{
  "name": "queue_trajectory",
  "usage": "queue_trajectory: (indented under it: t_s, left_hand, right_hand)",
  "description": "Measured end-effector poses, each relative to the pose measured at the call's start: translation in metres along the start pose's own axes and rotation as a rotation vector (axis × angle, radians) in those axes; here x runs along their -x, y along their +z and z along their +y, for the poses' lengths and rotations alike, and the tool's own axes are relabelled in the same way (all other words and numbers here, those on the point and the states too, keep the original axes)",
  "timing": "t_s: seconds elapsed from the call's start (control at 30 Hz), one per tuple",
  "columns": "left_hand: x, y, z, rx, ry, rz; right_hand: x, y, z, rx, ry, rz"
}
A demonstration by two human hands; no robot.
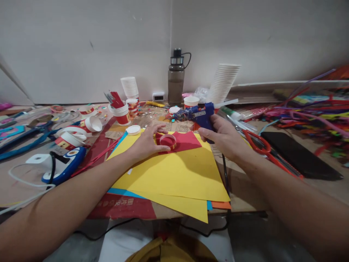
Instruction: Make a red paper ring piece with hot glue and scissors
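Red paper ring (168, 141) is held at its left side by the thumb and fingers of the half-open left hand (148, 143), and it is rested on a red paper piece (189, 140) over the yellow sheets (174, 174). A blue glue gun (200, 115) is gripped by the closed right hand (226, 138), just right of the ring and above it, nozzle pointed left. Open room is left on the yellow sheets toward their near edge; red scissors (259, 145) are lying close at the right.

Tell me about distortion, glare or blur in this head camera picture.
Head view: the wide lens bows the scene's edges outward; light is soft and even, with faint shadow under the left hand on the yellow paper; the right hand and blue glue gun look sharp; no glare; far-right pipe cleaners look slightly smeared.
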State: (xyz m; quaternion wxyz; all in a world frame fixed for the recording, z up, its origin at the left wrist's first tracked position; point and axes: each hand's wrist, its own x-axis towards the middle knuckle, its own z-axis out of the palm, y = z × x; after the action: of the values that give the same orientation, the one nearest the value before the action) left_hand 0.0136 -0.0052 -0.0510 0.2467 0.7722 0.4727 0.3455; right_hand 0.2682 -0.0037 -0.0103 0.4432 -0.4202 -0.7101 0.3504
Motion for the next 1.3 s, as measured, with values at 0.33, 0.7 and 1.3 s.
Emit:
queue_trajectory:
  t_s: [0.33, 0.7, 1.3]
  left_hand:
    - [0.000, 0.000, 0.001, -0.039, -0.017, -0.020]
    - [-0.001, 0.002, 0.000, -0.009, -0.037, -0.020]
    - [0.000, 0.002, -0.003, 0.011, -0.032, -0.025]
  right_hand:
    - [0.002, 0.000, -0.001, 0.066, -0.011, -0.045]
    - [0.006, 0.003, 0.001, 0.520, -0.132, -0.170]
    - [0.008, 0.022, -0.008, 0.726, -0.151, -0.257]
